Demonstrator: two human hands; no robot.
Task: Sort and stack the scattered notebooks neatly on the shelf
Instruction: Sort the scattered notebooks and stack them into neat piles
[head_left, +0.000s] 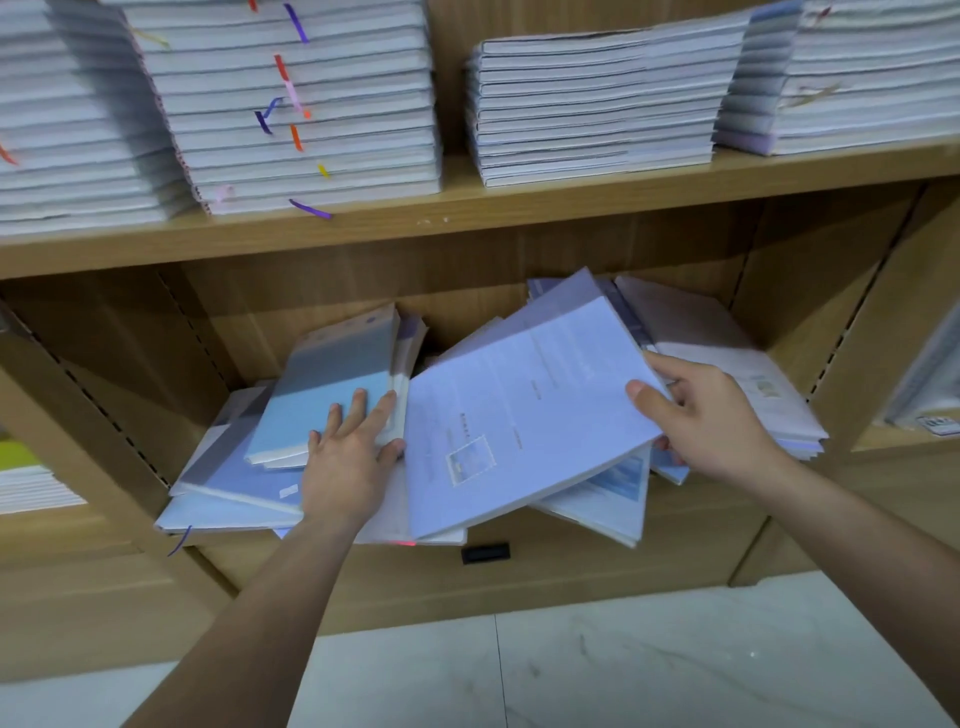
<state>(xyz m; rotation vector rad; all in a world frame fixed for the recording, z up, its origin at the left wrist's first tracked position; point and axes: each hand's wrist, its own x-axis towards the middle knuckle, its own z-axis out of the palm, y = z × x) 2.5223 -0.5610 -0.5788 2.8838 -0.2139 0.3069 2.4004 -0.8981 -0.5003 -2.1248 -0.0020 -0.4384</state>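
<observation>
Scattered pale blue and lilac notebooks lie in a loose heap on the lower wooden shelf (597, 564). My right hand (711, 415) grips the right edge of a large lilac notebook (519, 410), thumb on top, and holds it tilted above the heap. My left hand (353, 457) lies flat, fingers spread, on a light blue notebook (322, 395) that tops a small skewed pile at the left. More notebooks (727, 358) lie askew behind my right hand, partly hidden by the lifted one.
The upper shelf (467, 208) carries several neat tall stacks of white-edged notebooks (301, 104) with coloured ribbon markers. Side compartments at left and right hold more books. A small black tag (485, 552) sits on the shelf's front. A pale tiled floor (623, 665) lies below.
</observation>
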